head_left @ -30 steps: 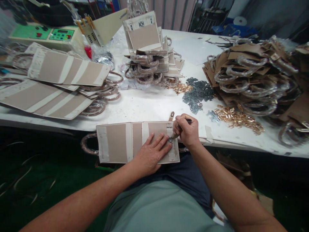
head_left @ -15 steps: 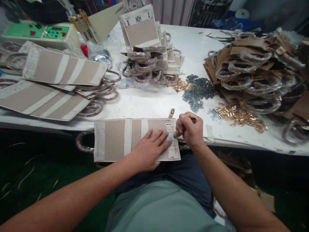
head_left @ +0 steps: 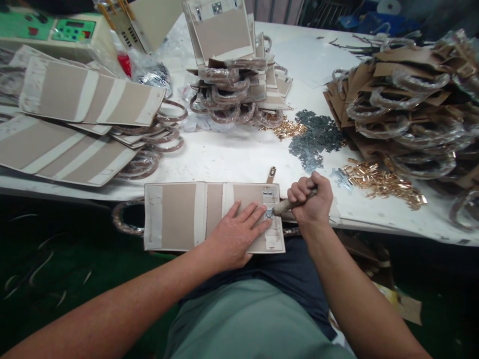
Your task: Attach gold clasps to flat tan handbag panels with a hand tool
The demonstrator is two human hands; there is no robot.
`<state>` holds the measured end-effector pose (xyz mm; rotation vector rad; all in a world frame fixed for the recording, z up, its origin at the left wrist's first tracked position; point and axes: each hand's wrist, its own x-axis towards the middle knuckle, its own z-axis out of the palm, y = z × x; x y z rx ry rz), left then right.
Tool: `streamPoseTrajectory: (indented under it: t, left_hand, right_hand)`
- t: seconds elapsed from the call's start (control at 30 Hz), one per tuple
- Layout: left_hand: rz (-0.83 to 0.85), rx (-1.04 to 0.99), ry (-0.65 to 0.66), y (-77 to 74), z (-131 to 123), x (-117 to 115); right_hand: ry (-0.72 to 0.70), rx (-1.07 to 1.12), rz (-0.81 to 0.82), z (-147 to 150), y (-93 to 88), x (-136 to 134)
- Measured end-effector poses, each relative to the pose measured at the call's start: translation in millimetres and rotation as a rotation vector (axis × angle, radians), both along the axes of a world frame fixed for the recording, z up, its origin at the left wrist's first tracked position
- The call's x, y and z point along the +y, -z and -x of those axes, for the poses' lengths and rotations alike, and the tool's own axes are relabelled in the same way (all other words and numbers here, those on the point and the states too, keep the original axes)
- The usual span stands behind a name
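An opened-out bag panel [head_left: 179,214], beige with pale strips, lies at the table's front edge, overhanging it. My left hand [head_left: 237,232] rests on its right half, fingers stretched flat, tips beside a small metal plate [head_left: 269,213]. A second metal fitting [head_left: 268,193] sits above that plate. In my right hand [head_left: 312,199], the fingers are wrapped round a hand tool with a thick grey-brown shaft [head_left: 284,206]. The shaft slants down to the left, its end close to the plate; whether they touch I cannot tell. A strap with a metal end [head_left: 272,174] sticks out behind the panel.
Stacked panels [head_left: 67,144] lie left, and more with wrapped handles [head_left: 224,94] stand behind. Dark metal plates [head_left: 316,137] and gold fittings [head_left: 381,182] are heaped at centre and right. A tall pile of brown pieces [head_left: 411,109] fills the right side. A green-faced machine [head_left: 75,32] stands back left.
My right hand has turned and moved slightly right, so the tool shaft lies lower and more of it shows. My left hand stays flat on the panel. The view has shifted a little.
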<state>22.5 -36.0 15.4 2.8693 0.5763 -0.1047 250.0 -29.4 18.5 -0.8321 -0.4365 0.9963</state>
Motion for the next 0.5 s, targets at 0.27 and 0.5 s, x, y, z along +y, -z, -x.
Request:
streamPoseTrajectory:
  t: [0.27, 0.5]
  left_hand:
    - [0.020, -0.042, 0.022, 7.0, 3, 4]
    - [0.003, -0.077, 0.029, 4.0, 5, 2]
  right_hand:
    - [0.038, -0.060, -0.025, 16, -0.2, -5]
    - [-0.172, -1.002, -0.100, 58, -19.6, -16]
